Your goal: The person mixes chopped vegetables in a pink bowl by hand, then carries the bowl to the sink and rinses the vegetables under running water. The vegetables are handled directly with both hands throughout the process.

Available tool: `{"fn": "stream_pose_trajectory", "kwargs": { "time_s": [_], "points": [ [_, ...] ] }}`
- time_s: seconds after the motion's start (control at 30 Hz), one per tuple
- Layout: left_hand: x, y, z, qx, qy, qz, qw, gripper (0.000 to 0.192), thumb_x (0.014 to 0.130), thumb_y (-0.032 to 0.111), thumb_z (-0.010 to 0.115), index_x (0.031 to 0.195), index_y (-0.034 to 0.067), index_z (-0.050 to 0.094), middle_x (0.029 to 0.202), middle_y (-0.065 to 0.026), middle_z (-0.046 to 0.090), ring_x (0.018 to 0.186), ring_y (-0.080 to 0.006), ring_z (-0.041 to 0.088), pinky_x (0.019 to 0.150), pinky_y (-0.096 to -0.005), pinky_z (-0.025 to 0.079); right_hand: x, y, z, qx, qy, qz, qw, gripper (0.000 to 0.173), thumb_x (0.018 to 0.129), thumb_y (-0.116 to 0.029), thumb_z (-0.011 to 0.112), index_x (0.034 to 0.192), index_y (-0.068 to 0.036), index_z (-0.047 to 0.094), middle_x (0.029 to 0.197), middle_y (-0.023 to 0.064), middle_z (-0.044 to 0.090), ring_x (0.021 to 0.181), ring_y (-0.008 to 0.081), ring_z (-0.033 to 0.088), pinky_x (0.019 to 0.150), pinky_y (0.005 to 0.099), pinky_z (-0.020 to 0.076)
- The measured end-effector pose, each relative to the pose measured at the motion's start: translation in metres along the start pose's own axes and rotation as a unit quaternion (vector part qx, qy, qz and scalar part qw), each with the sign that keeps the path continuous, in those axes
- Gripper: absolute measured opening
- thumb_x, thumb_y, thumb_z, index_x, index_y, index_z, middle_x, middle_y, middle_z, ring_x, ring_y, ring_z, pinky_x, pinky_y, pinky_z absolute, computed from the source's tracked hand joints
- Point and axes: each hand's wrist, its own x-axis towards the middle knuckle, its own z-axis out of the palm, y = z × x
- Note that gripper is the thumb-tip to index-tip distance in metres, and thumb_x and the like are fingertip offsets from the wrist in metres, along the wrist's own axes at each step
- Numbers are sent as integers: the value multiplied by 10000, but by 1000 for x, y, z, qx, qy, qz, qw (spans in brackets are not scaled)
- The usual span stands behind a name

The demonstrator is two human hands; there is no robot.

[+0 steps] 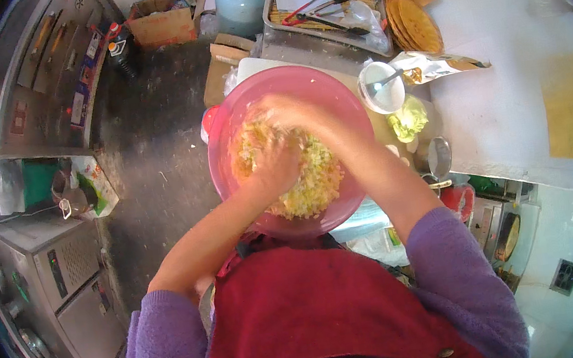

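Before me is a large pink plastic bowl [331, 85], with a heap of finely chopped pale yellow-green vegetable [315, 191] and some orange bits in it. Both of my hands are inside the bowl. My left hand [279, 161] is sunk in the heap near its middle, its fingers partly hidden by the food and motion blur. Farther back, my right hand [278, 113] reaches across from the right, its fingers at the upper left part of the heap. Whether either hand grips any of the mix is not clear.
Right of the bowl are a white tub [381, 88] with a utensil, a silvery packet [439, 64], a cabbage piece [408, 118] and a metal pot [439, 156]. Behind stand a metal tray [268, 4] with tongs and a gas cylinder [238, 7]. Dark floor [153, 141] lies left.
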Motion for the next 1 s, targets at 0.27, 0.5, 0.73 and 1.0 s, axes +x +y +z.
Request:
{"fn": "stream_pose_trajectory", "kwargs": {
  "time_s": [0.27, 0.5, 0.73, 1.0],
  "points": [
    [57, -22, 22, -356, 166, -203, 897, 414, 923, 214, 413, 1249, -40, 429, 1096, -218, 583, 989, -327, 564, 868, -421, 432, -59, 18, 45, 247, 364, 171, 882, 492, 885, -429, 546, 1171, -29, 578, 1187, 123, 562, 1088, 221, 500, 957, 341, 354],
    [53, -6, 2, -878, 179, -158, 416, 241, 872, 104, 467, 1031, -19, 601, 959, -119, 651, 850, -221, 593, 776, -362, 472, -61, 13, 52, 499, 424, 117, 747, 429, 910, -387, 541, 1086, 0, 598, 990, 49, 612, 909, 152, 549, 803, 319, 439],
    [39, -37, -30, -188, 59, -199, 960, 336, 927, 163, 380, 1188, -10, 504, 1112, -237, 587, 1039, -360, 570, 827, -425, 467, -103, 26, 27, 189, 371, 125, 901, 393, 962, -344, 394, 1087, -14, 568, 980, 85, 613, 816, 208, 584, 713, 352, 441],
    [46, -11, 26, -296, 114, -243, 917, 400, 912, 147, 305, 1219, -44, 478, 1116, -261, 577, 1105, -358, 532, 931, -419, 406, -82, 17, 63, 214, 375, 201, 879, 547, 923, -467, 444, 1227, -20, 534, 1264, 140, 524, 1201, 250, 460, 999, 345, 349]
  ]
}}
